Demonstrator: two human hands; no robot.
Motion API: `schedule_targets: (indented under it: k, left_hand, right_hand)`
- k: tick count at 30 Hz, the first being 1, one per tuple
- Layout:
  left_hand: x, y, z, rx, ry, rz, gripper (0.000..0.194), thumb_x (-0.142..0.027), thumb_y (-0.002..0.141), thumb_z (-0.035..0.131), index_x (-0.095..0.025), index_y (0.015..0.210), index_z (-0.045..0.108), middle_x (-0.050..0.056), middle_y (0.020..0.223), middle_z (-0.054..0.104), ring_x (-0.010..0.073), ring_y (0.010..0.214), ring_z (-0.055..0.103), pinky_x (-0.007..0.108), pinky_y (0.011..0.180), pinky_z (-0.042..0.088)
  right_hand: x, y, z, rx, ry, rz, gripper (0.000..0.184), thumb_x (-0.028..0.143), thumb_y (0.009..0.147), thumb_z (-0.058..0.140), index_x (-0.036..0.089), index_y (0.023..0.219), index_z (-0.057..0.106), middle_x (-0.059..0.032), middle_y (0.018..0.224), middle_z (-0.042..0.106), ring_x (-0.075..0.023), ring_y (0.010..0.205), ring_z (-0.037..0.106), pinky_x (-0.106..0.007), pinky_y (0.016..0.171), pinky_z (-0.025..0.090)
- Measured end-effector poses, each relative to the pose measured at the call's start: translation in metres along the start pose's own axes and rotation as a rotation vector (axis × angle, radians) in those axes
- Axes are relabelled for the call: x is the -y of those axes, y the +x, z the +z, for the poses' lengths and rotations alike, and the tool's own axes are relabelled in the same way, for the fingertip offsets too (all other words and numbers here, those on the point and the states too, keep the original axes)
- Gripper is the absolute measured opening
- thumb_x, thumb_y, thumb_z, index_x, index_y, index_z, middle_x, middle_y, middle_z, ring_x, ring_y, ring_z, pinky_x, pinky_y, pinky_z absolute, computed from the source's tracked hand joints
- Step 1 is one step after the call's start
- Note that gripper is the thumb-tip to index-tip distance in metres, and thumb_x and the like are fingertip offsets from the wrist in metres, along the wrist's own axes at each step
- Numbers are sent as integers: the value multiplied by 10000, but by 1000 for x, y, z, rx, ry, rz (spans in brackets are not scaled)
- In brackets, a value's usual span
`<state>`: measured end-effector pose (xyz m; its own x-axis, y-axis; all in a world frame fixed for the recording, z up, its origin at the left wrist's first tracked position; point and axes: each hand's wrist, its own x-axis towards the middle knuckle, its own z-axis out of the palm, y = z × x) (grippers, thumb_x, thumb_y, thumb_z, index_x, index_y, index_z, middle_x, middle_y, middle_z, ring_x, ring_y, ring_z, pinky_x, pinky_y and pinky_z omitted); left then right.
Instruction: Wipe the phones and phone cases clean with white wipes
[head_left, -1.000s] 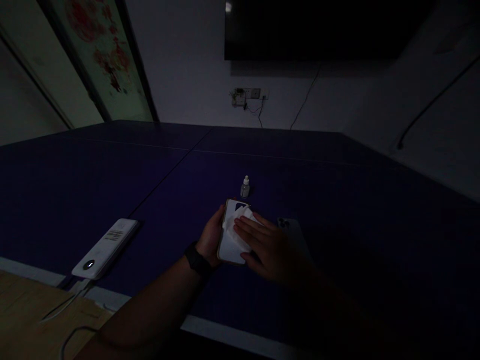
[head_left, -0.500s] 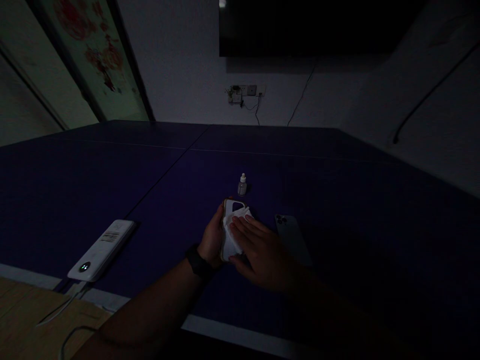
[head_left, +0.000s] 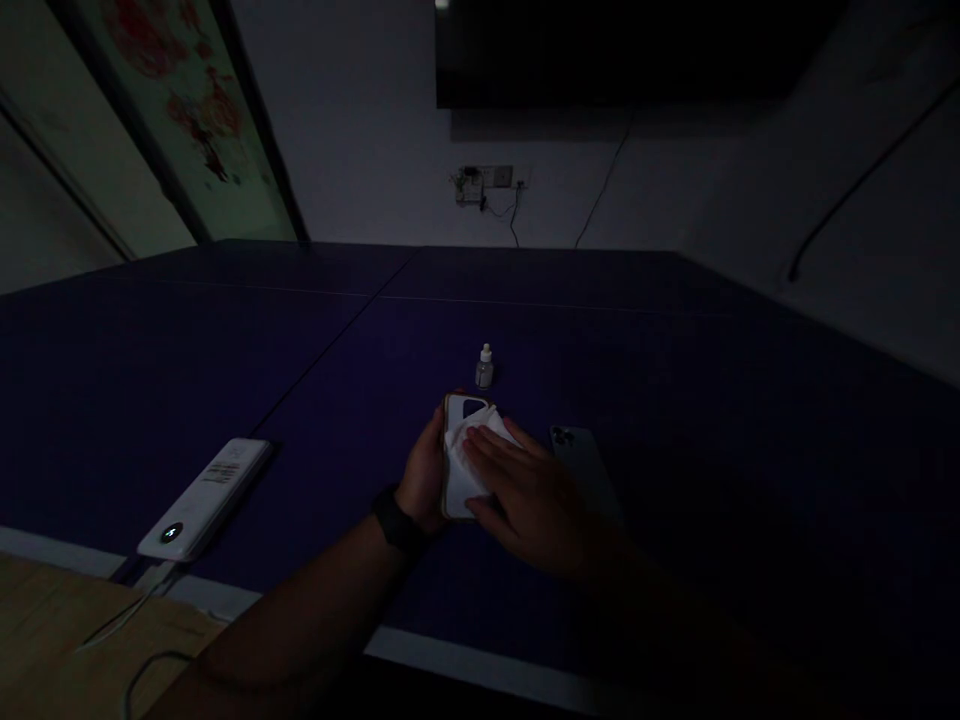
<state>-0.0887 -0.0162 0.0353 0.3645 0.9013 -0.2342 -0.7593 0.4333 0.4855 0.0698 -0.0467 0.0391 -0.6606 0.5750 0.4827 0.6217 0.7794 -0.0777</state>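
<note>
A pale phone case (head_left: 459,495) with a camera cut-out at its top is gripped along its left edge by my left hand (head_left: 424,468), which wears a dark band at the wrist. My right hand (head_left: 517,490) presses a white tissue (head_left: 459,438) flat against the case with its fingers. The palm side of that hand is hidden. Just beyond the case stands a small dropper bottle (head_left: 484,368) with a white top. To the right lies a phone (head_left: 586,468), camera side up, partly covered by my right hand and forearm.
A white power bank (head_left: 206,495) with a lit round display lies at the left, white cables (head_left: 142,600) running off the near edge. The dark blue table (head_left: 360,360) reaches the wall, where sockets (head_left: 491,178) and a dark screen (head_left: 615,55) are mounted. The room is dim.
My right hand and the tissue have shifted slightly up and right on the case, uncovering more of its lower part. My left hand keeps its hold.
</note>
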Motion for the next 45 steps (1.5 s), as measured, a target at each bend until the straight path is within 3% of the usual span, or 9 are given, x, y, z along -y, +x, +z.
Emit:
schedule_targets:
  k: [3, 8, 14, 20, 26, 29, 35, 41, 45]
  left_hand:
    - [-1, -2, -3, -19, 3, 1, 483, -488, 1036, 469, -145, 1325, 647, 69, 964, 768, 182, 834, 723, 294, 906, 524]
    - [0, -2, -2, 2, -4, -18, 509, -499, 1035, 458, -124, 1330, 638, 93, 1030, 768, 203, 909, 729, 317, 950, 517]
    - [-1, -1, 1, -36, 16, 59, 483, -491, 1035, 468, -147, 1325, 644, 84, 1070, 765, 190, 933, 724, 309, 983, 505]
    - [2, -1, 0, -29, 39, 91, 441, -501, 1015, 517, -197, 1304, 654, 52, 981, 757, 182, 839, 713, 310, 879, 534]
    - [6, 3, -2, -51, 109, 286, 430, -465, 1007, 559, -262, 1385, 585, 7, 1062, 733, 146, 920, 699, 290, 963, 512]
    - [6, 2, -3, -51, 137, 357, 427, -472, 1003, 559, -300, 1394, 560, -2, 1069, 718, 145, 926, 692, 292, 954, 516]
    - [6, -4, -1, -63, 176, 483, 417, -498, 1024, 491, -355, 1414, 521, 6, 1014, 707, 160, 806, 670, 300, 799, 547]
    - [3, -6, 3, -110, 175, 538, 396, -475, 1028, 489, -347, 1395, 563, 11, 1072, 702, 152, 851, 661, 281, 835, 534]
    - [-3, -8, 2, -126, 191, 545, 434, -524, 1018, 479, -392, 1429, 525, 5, 1003, 699, 168, 799, 657, 298, 789, 537]
  right_hand:
    - [4, 1, 1, 33, 18, -62, 641, 383, 955, 590, 18, 1474, 498, -209, 1555, 487, -314, 1484, 431, -535, 1252, 348]
    - [-1, 0, -2, -12, 56, -40, 464, 269, 986, 515, 95, 1411, 580, -139, 1435, 638, -253, 1367, 582, -547, 1265, 314]
    - [6, 2, 3, -20, -20, -21, 583, 300, 949, 554, 10, 1453, 520, -208, 1527, 522, -306, 1442, 495, -555, 1246, 348]
    - [12, 1, -1, -26, 29, 64, 455, 249, 974, 503, 112, 1398, 599, -156, 1401, 658, -279, 1304, 634, -621, 1286, 188]
    - [27, 1, 10, 69, 56, 132, 642, 306, 973, 504, 1, 1530, 405, -235, 1598, 406, -339, 1523, 355, -639, 1277, 206]
    - [28, 2, 10, 82, 131, 115, 661, 320, 970, 502, -30, 1521, 400, -251, 1598, 391, -337, 1523, 355, -642, 1268, 229]
    - [32, 3, 7, 106, 245, 191, 616, 293, 992, 474, 66, 1557, 381, -207, 1598, 415, -291, 1516, 378, -631, 1277, 192]
    - [29, 2, 11, 183, 292, 179, 801, 303, 980, 530, 143, 1651, 124, -161, 1690, 202, -290, 1583, 191, -658, 1268, 155]
    - [25, 2, 4, 196, 292, 118, 740, 300, 975, 541, 198, 1637, 227, -141, 1652, 335, -294, 1530, 350, -653, 1267, 149]
